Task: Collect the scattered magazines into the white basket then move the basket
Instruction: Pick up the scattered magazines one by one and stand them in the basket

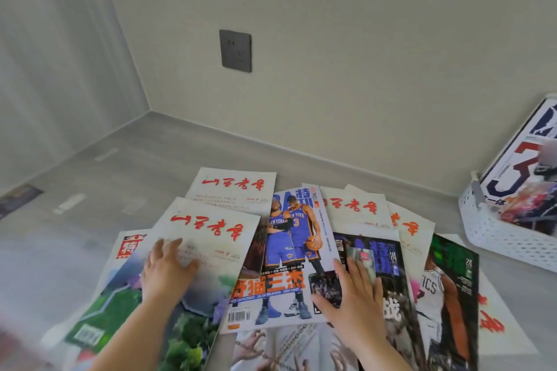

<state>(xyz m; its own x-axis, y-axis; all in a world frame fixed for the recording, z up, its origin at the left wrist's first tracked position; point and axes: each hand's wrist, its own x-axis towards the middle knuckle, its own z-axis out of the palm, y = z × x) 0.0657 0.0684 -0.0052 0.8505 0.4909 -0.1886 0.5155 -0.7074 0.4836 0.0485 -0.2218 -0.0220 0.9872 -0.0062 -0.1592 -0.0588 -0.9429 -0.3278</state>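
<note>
Magazines, about a dozen, fanned in overlapping layers on the grey floor (126, 159) near a room corner. Uppermost centre: basketball magazine (297, 253) with two players in blue New York kit, orange headline characters below. Left of it: white magazine with red brush lettering (208, 238), overlapping a landscape-cover magazine (120, 295). Further white red-lettered copies lie behind and to the right; a dark basketball issue (382, 253) and a green-covered issue (452, 286) lie right of centre. White basket (494, 232), perforated walls, stands at the right edge, apart from the spread, with one large magazine (524, 166) leaning inside. Left hand (165, 271) flat, fingers spread, pressing the white red-lettered copy; grasps nothing. Right hand (352, 301) flat, fingers extended, across the blue-kit and dark issues; grasps nothing. Grey wall socket (235, 50) above.
</note>
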